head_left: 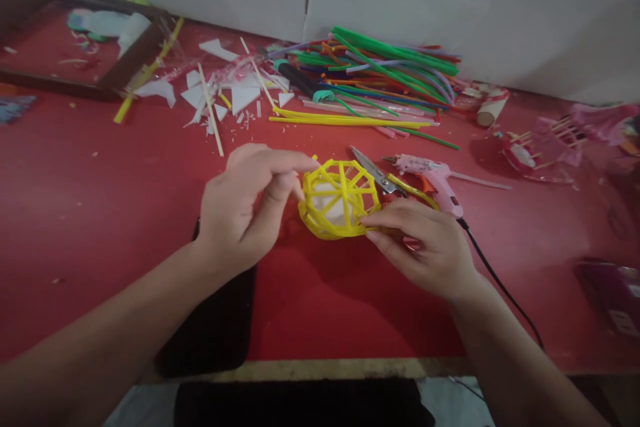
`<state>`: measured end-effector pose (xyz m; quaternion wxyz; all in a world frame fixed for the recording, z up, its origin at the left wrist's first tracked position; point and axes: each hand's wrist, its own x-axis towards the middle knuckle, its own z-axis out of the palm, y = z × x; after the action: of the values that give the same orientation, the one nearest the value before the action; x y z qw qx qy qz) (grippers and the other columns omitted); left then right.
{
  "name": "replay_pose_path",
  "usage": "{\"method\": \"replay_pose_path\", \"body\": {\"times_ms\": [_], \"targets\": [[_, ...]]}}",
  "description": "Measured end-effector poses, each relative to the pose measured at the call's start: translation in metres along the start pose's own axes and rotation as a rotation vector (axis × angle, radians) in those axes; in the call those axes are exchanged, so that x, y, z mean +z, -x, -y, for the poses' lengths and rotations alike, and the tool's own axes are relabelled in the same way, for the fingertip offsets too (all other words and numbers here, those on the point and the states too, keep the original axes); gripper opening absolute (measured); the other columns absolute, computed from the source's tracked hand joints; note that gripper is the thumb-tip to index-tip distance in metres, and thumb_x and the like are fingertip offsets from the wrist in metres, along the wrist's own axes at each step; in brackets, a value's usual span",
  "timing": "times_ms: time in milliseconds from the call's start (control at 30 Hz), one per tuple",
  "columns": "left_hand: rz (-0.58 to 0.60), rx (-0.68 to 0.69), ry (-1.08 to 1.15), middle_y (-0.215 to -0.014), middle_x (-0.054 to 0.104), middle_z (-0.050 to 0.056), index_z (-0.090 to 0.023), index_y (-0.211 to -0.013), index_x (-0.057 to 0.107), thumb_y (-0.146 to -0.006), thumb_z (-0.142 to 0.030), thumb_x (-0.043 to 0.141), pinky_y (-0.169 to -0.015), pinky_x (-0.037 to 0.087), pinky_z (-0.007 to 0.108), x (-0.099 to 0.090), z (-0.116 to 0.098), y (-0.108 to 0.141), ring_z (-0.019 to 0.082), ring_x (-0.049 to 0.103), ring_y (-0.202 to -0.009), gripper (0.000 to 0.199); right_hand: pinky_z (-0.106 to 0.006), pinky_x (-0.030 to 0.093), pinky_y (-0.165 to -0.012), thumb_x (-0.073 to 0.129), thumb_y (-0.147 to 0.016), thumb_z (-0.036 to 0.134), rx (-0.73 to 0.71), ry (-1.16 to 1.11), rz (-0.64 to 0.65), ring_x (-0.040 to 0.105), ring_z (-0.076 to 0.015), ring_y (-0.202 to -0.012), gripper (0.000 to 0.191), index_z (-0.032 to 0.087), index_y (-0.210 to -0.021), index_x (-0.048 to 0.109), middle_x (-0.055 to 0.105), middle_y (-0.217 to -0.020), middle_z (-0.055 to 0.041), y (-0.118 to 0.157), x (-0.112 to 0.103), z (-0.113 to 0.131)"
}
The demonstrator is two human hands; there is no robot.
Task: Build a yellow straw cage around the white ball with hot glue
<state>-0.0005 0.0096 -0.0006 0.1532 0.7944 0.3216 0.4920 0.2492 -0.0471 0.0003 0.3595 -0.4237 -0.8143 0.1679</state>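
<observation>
A round yellow openwork piece (344,192) with spokes and a pale inside is held above the red table, between both hands. My left hand (260,197) is at its left upper side, fingertips pinched at the rim near a small yellow tip. My right hand (425,243) pinches its lower right edge between thumb and fingers. Just behind the piece lie scissors (383,177) with yellow handles, blades spread apart. A pink glue gun (430,177) rests beside them, its black cord running toward the front right.
Colored pipe cleaners (380,73) are piled at the back, near white paper scraps (245,93) and sticks. A dark frame (107,83) lies back left. A black flat object (215,327) is under my left forearm. Pink crafts (560,140) and a dark red item (610,293) are right.
</observation>
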Motion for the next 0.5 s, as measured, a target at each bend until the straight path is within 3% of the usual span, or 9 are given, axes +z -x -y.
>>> {"method": "replay_pose_path", "body": {"times_ms": [100,200,333,500], "targets": [[0.12,0.202,-0.132,-0.095,0.073,0.004,-0.026,-0.11,0.065,-0.101,-0.034,0.057,-0.087,0.049,0.048,0.003,-0.003,0.001,0.023,0.064,-0.087,0.014,-0.026,0.061,-0.07,0.065,-0.092,0.012,0.019,0.018,-0.042,0.073,-0.014,-0.077,0.017,0.022,-0.104,0.072,0.077,-0.087,-0.0026,0.0,0.004,0.005],[0.211,0.305,-0.239,-0.111,0.073,0.009,-0.025,-0.11,0.066,-0.097,-0.043,0.064,-0.091,0.048,0.053,0.008,-0.006,0.004,0.031,0.062,-0.103,0.022,-0.025,0.061,-0.071,0.064,-0.09,0.009,0.028,0.044,-0.081,0.073,-0.0139,-0.078,0.019,0.021,-0.103,0.072,0.078,-0.089,-0.0033,-0.001,0.01,0.01],[0.268,0.337,-0.319,-0.124,0.07,0.012,-0.022,-0.112,0.065,-0.095,-0.035,0.065,-0.098,0.047,0.057,0.012,-0.008,0.007,0.035,0.059,-0.115,0.021,-0.027,0.063,-0.076,0.062,-0.09,0.008,0.029,0.063,-0.104,0.074,-0.0148,-0.081,0.021,0.021,-0.103,0.071,0.079,-0.091,-0.0037,0.0,0.015,0.016],[0.292,0.321,-0.376,-0.13,0.068,0.01,-0.022,-0.102,0.065,-0.094,-0.026,0.061,-0.099,0.047,0.059,0.014,-0.009,0.008,0.034,0.058,-0.115,0.01,-0.028,0.063,-0.073,0.062,-0.089,0.009,0.048,0.07,-0.103,0.074,-0.0155,-0.079,0.02,0.024,-0.101,0.07,0.079,-0.089,-0.002,-0.001,0.017,0.021]]}}
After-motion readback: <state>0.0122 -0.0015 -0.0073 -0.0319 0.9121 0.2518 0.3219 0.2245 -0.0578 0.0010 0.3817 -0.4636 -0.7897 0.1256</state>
